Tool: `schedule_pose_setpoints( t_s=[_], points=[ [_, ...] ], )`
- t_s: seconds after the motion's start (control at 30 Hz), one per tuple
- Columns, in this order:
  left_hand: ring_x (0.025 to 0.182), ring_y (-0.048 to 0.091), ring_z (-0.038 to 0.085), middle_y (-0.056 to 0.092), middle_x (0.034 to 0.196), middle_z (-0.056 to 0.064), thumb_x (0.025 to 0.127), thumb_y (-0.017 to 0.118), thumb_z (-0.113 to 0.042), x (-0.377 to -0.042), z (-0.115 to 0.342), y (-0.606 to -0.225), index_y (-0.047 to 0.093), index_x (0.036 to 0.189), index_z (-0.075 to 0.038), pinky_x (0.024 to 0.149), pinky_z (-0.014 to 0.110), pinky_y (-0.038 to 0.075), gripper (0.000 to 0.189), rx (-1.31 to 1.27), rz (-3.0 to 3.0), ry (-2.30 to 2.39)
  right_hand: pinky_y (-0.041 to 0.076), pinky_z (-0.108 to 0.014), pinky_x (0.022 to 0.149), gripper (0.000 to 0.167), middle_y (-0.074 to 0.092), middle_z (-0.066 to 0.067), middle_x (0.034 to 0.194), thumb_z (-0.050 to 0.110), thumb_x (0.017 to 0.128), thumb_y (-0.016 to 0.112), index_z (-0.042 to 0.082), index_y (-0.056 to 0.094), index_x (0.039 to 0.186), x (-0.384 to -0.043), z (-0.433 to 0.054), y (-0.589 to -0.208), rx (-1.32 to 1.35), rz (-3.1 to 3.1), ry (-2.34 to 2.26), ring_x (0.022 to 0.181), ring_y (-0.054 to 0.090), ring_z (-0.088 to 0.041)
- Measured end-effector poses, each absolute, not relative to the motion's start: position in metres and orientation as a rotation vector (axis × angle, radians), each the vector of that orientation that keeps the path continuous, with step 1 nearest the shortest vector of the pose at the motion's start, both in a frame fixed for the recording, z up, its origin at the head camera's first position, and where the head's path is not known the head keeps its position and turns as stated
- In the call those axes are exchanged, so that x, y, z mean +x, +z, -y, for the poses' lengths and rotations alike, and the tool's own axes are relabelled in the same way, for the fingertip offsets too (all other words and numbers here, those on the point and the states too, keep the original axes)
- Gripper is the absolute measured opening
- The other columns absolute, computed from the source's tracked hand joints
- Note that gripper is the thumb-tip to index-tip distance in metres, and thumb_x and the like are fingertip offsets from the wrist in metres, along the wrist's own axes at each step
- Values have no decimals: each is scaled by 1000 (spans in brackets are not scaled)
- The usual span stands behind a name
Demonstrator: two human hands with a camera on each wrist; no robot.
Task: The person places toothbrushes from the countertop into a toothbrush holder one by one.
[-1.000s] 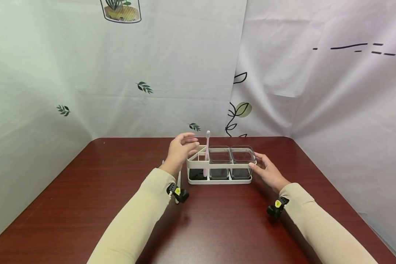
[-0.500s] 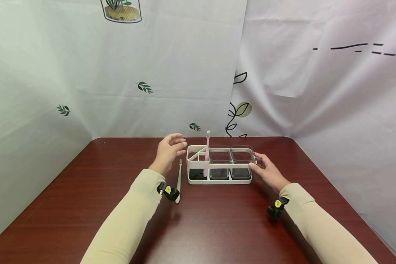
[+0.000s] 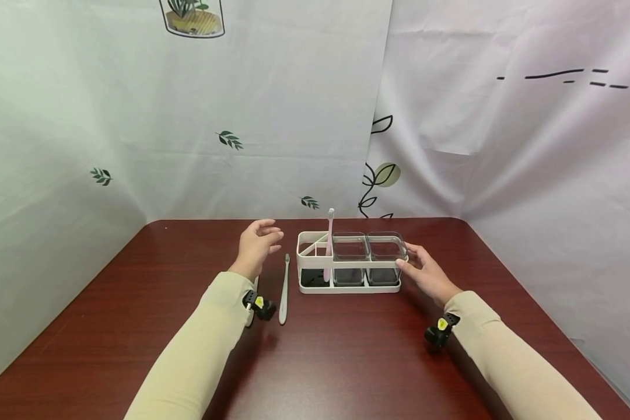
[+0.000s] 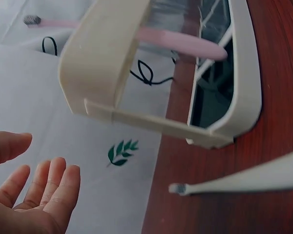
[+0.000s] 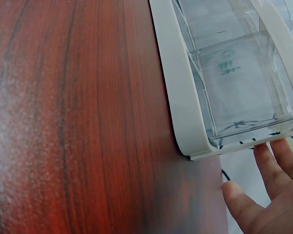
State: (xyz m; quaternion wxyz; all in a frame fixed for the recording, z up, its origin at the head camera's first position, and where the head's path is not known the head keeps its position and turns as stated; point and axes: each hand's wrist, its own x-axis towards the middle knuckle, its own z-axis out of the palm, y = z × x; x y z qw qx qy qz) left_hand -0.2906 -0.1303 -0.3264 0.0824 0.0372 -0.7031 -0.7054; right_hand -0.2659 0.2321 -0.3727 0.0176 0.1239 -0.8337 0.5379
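A white two-tier toothbrush holder (image 3: 322,261) stands on the table, with two clear square cups (image 3: 349,274) in its right part. A pink toothbrush (image 3: 329,233) stands in its divided left part. My right hand (image 3: 425,274) is at the holder's right end; in the right wrist view fingertips (image 5: 261,148) rest at that end, the thumb apart. My left hand (image 3: 255,248) hovers left of the holder, loosely bent fingers holding nothing. Between them lies a white toothbrush (image 3: 284,291), head pointing away. A second pale toothbrush (image 3: 249,319) lies partly hidden under my left wrist.
The dark red wooden table (image 3: 136,326) runs back to a pale printed curtain (image 3: 294,105), which also hangs along both sides. Black wrist cameras (image 3: 265,309) are strapped over both sleeves.
My left hand has moved left, away from the holder's left end, uncovering the white toothbrush. Part of the second pale toothbrush now shows beside my left wrist. My right hand has stayed put.
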Motion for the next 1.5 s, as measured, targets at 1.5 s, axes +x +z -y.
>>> schedule_pose_setpoints(
  t_s=[1.5],
  points=[
    [112, 57, 35, 60, 119, 24, 93, 57, -2, -298, 176, -362, 49, 129, 7, 88, 44, 52, 38, 323, 2602, -1757, 35, -56, 106, 61, 33, -29, 147, 22, 100, 55, 0, 24, 148, -267, -233, -375, 368, 2576, 1735, 133, 38, -43]
  ],
)
